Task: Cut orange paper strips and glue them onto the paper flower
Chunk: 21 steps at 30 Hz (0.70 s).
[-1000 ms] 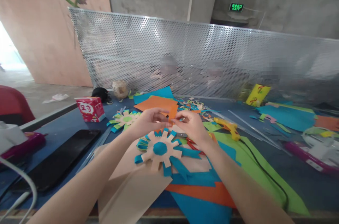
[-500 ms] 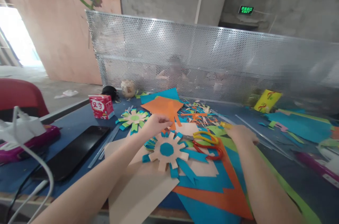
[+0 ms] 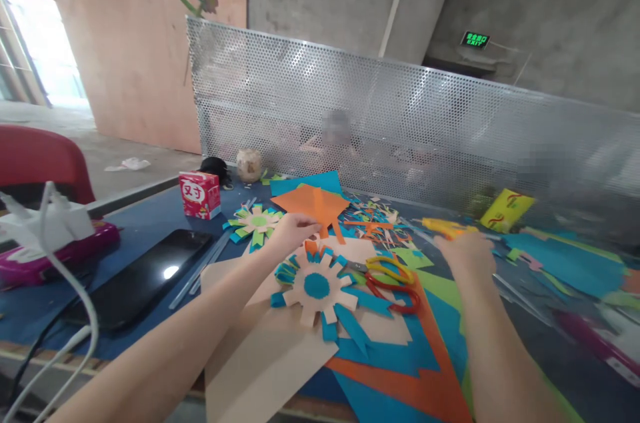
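My left hand [image 3: 299,230] is pinched above the paper flower, with a small orange paper strip [image 3: 312,247] at its fingertips. Below it lies the beige-and-blue paper flower [image 3: 317,286] with looped petals and a blue centre. On the right, my right hand [image 3: 467,253] is wrapped round a yellow hot glue gun [image 3: 447,228], its nozzle pointing left. Scissors with yellow and red handles [image 3: 410,300] rest between my hands, beside the flower. Behind my left hand is an orange paper sheet [image 3: 305,202]. A green-and-white paper flower [image 3: 257,220] sits to its left.
A black phone [image 3: 145,280], a pink box [image 3: 200,195] and a power strip with white plugs [image 3: 60,230] are on the left. Paper scraps [image 3: 380,220] lie at the back before a perforated metal screen [image 3: 310,90]. A yellow packet [image 3: 507,210] stands at the right.
My right hand has lifted the glue gun and turned it into fuller view. My left hand stays near the flower, and an orange bit now shows below its fingers. The view has shifted slightly.
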Available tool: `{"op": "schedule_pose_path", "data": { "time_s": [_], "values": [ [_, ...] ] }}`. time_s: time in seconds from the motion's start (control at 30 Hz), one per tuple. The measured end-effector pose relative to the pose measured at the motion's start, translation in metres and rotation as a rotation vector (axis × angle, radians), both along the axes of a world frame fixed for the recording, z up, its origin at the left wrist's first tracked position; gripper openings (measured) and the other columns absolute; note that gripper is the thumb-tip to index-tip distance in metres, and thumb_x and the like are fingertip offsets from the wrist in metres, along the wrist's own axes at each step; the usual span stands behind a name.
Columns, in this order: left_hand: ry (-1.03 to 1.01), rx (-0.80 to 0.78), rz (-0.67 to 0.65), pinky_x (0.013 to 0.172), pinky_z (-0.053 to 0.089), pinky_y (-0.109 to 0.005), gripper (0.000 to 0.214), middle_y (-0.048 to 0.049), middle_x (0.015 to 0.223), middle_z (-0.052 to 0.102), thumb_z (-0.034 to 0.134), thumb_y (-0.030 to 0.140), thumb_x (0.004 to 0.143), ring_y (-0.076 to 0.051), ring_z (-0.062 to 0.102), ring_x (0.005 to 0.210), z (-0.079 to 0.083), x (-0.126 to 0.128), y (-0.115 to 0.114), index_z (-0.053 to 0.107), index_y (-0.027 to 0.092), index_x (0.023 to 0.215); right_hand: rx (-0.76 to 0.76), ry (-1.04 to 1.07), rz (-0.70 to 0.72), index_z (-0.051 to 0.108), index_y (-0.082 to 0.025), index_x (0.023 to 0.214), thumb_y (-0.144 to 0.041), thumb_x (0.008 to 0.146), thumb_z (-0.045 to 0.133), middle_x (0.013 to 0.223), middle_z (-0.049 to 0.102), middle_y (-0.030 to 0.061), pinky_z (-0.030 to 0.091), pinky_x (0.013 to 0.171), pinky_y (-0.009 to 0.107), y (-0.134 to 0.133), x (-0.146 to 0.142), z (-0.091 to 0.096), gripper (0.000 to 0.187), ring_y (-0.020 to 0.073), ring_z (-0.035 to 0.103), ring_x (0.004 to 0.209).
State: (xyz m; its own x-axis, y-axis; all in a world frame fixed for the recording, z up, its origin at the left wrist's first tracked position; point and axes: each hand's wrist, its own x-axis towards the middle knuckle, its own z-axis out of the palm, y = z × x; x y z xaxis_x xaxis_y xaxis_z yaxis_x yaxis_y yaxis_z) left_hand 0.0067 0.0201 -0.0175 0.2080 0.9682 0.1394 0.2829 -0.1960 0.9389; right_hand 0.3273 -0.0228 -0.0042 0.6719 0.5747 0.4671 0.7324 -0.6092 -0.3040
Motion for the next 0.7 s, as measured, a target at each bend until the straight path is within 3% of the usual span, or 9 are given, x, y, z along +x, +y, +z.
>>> {"op": "schedule_pose_path", "data": {
  "time_s": [0.1, 0.27, 0.37, 0.47, 0.7],
  "values": [
    [-0.031, 0.043, 0.032, 0.042, 0.036, -0.020, 0.023, 0.0001, 0.053, 0.057, 0.061, 0.039, 0.063, -0.010, 0.049, 0.048, -0.003, -0.003, 0.004, 0.064, 0.016, 0.069, 0.165, -0.107, 0.028, 0.043, -0.008, 0.105, -0.047, 0.066, 0.050, 0.093, 0.051, 0.0229, 0.040, 0.048, 0.036, -0.004, -0.025, 0.011, 0.056, 0.0314, 0.057, 0.073],
    [-0.115, 0.045, 0.089, 0.042, 0.036, -0.020, 0.025, -0.0004, 0.052, 0.057, 0.065, 0.037, 0.059, -0.010, 0.051, 0.050, 0.000, -0.004, 0.005, 0.064, 0.015, 0.070, 0.385, -0.437, 0.393, 0.039, -0.015, 0.094, -0.046, 0.069, 0.049, 0.080, 0.052, 0.0084, 0.038, 0.046, 0.029, -0.007, -0.079, 0.007, 0.041, 0.0219, 0.055, 0.061],
    [-0.148, -0.008, 0.082, 0.041, 0.034, -0.019, 0.022, -0.0007, 0.054, 0.058, 0.065, 0.035, 0.059, -0.010, 0.053, 0.052, 0.000, -0.003, 0.006, 0.063, 0.015, 0.070, 0.452, -0.580, 0.607, 0.037, -0.015, 0.092, -0.042, 0.072, 0.049, 0.078, 0.052, 0.0074, 0.039, 0.045, 0.026, -0.009, -0.105, 0.000, 0.035, 0.0191, 0.056, 0.061],
    [-0.177, -0.042, 0.070, 0.040, 0.032, -0.018, 0.023, -0.0011, 0.056, 0.059, 0.065, 0.034, 0.059, -0.010, 0.053, 0.052, -0.001, -0.003, 0.008, 0.063, 0.015, 0.073, 0.493, -0.658, 0.734, 0.037, -0.016, 0.092, -0.038, 0.074, 0.050, 0.080, 0.053, 0.0081, 0.041, 0.046, 0.025, -0.013, -0.117, -0.003, 0.032, 0.0191, 0.058, 0.065],
    [-0.217, -0.069, 0.070, 0.041, 0.032, -0.018, 0.021, -0.0021, 0.059, 0.058, 0.065, 0.032, 0.060, -0.009, 0.053, 0.052, 0.002, -0.004, 0.008, 0.062, 0.014, 0.070, 0.466, -0.740, 0.804, 0.036, -0.015, 0.093, -0.029, 0.076, 0.048, 0.084, 0.055, 0.0108, 0.043, 0.047, 0.025, -0.016, -0.115, -0.002, 0.025, 0.0198, 0.059, 0.069]
  ]
}}
